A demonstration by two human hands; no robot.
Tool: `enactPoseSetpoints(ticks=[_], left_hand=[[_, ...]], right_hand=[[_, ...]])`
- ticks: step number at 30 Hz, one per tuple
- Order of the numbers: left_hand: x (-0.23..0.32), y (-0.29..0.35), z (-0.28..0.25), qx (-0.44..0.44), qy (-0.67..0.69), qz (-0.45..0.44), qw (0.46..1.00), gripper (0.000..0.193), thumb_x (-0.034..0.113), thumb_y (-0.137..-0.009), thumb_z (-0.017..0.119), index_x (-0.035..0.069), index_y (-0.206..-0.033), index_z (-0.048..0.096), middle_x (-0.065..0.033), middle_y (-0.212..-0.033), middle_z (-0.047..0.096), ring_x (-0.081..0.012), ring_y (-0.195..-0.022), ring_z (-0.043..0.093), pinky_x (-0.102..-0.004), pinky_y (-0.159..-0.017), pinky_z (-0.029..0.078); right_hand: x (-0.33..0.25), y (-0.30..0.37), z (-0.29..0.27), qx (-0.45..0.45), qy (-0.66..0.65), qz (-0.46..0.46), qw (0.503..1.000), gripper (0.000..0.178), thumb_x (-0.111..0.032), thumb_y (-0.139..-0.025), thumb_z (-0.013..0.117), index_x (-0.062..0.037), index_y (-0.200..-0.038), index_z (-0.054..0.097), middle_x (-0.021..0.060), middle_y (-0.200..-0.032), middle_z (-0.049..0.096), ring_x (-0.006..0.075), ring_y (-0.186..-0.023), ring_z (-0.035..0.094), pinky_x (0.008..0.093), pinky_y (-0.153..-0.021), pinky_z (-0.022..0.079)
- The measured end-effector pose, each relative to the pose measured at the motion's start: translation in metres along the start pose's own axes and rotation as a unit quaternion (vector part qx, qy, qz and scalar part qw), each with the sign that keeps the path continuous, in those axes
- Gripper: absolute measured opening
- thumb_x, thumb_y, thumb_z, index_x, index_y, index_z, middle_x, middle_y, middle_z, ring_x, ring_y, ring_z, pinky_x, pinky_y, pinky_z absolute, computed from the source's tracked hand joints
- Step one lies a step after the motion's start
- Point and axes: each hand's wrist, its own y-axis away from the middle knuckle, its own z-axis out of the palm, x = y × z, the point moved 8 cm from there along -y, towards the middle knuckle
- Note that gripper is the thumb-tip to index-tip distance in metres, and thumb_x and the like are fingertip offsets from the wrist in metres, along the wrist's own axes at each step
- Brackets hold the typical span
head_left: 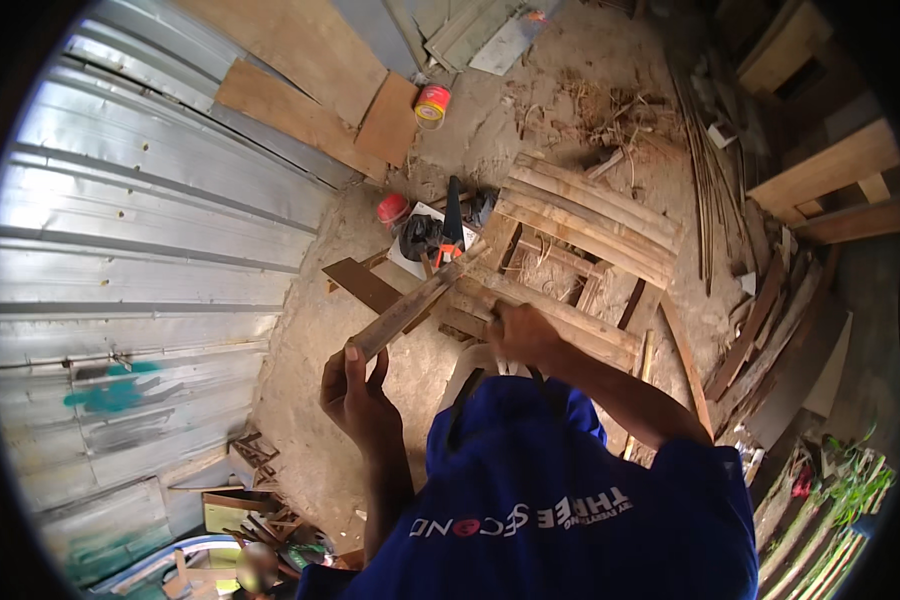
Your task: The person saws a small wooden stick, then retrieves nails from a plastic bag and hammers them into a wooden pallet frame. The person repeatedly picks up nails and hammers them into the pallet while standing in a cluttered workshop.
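Observation:
A long narrow wooden strip [410,308] slants up and away from my left hand [353,392], whose thumb and fingers grip its near end. The far end of the strip reaches the corner of a low slatted wooden bench [595,222]. My right hand [526,335] is closed above the near planks of that bench. What its fingers hold, if anything, is too hidden to make out. Just beyond the strip lies a dark-bladed tool with an orange handle [449,253], beside a black plastic bag [421,236].
A brown board [370,288] lies left of the strip. A red container [393,209] and a red-yellow can [432,103] are farther off. Corrugated metal sheeting [150,230] walls the left side. Stacked timber [770,330] lines the right, and scrap wood [255,520] lies at lower left.

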Motion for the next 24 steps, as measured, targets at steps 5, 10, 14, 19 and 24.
enactPoseSetpoints(ticks=[5, 10, 14, 19, 24], left_hand=[[-0.003, -0.009, 0.002, -0.005, -0.007, -0.004, 1.0, 0.018, 0.015, -0.093, 0.066, -0.003, -0.092, 0.063, -0.009, -0.092, 0.064, -0.0159, -0.088, 0.064, -0.033, -0.079, 0.061], [-0.003, -0.013, 0.003, -0.012, -0.004, 0.008, 1.0, 0.017, 0.014, -0.093, 0.066, -0.003, -0.092, 0.063, -0.0086, -0.092, 0.064, -0.0161, -0.089, 0.064, -0.0329, -0.078, 0.062], [-0.002, -0.012, 0.001, -0.005, -0.013, 0.001, 1.0, 0.017, 0.014, -0.093, 0.066, -0.003, -0.093, 0.063, -0.0085, -0.092, 0.064, -0.0163, -0.089, 0.064, -0.0329, -0.078, 0.062], [0.0, -0.012, 0.008, -0.015, 0.006, 0.001, 1.0, 0.016, 0.014, -0.093, 0.066, -0.002, -0.093, 0.063, -0.0095, -0.093, 0.064, -0.0167, -0.087, 0.065, -0.0331, -0.078, 0.062], [0.001, -0.011, 0.016, -0.02, 0.025, 0.016, 0.999, 0.017, 0.014, -0.093, 0.066, -0.003, -0.094, 0.062, -0.01, -0.094, 0.064, -0.0169, -0.087, 0.065, -0.0321, -0.078, 0.062]], right_hand=[[0.025, -0.009, -0.011, 0.056, 0.009, 0.083, 0.995, 0.034, -0.028, -0.086, 0.058, 0.0023, -0.101, 0.061, 0.0251, -0.074, 0.066, 0.0406, -0.071, 0.068, 0.0499, -0.07, 0.057], [0.002, -0.011, -0.003, 0.031, 0.022, -0.11, 0.993, 0.033, -0.028, -0.085, 0.059, 0.0027, -0.097, 0.06, 0.0248, -0.072, 0.066, 0.0405, -0.065, 0.067, 0.0484, -0.062, 0.057], [0.036, -0.013, 0.004, -0.033, 0.068, 0.085, 0.993, 0.036, -0.026, -0.086, 0.061, 0.004, -0.105, 0.057, 0.0254, -0.076, 0.066, 0.0356, -0.078, 0.071, 0.0437, -0.064, 0.058], [0.023, -0.02, 0.007, -0.022, 0.086, -0.038, 0.995, 0.034, -0.03, -0.088, 0.058, 0.0026, -0.098, 0.063, 0.0239, -0.077, 0.067, 0.0348, -0.074, 0.07, 0.0465, -0.065, 0.058], [0.046, -0.02, 0.004, 0.034, 0.067, 0.042, 0.996, 0.041, -0.03, -0.085, 0.062, 0.0073, -0.1, 0.06, 0.0278, -0.08, 0.067, 0.0405, -0.077, 0.07, 0.0469, -0.066, 0.058]])
